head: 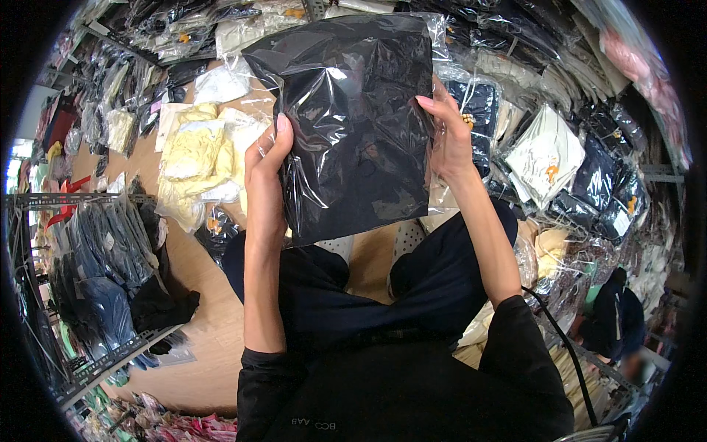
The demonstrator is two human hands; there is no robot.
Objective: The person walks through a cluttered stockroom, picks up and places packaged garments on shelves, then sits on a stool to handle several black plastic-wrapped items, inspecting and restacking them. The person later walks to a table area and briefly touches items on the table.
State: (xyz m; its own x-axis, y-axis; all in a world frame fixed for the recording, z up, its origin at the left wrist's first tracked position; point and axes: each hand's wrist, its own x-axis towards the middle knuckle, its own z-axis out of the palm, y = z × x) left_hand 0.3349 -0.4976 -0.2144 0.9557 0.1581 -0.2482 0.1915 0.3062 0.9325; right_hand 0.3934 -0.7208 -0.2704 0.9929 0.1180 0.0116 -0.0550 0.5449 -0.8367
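A folded black garment in a clear plastic bag (353,132) is held up in front of me above my knees. My left hand (268,152) grips its left edge, thumb on the front face. On the opposite edge, my right hand (450,130) pinches the bag, with the thumb on top and the other fingers mostly hidden behind. The plastic is creased and shiny. Left of the bag, a pile of pale yellow bagged garments (193,146) lies on the floor. Close to my right hand is a bagged dark navy garment (475,119).
A white bagged garment (547,154) lies on dark packs at the right. Metal shelving (110,353) holding dark folded clothes (110,259) stands at the left. Wood-look floor (204,353) shows between stacks. A black cable (569,342) runs past my right side. Packed shelves line the back.
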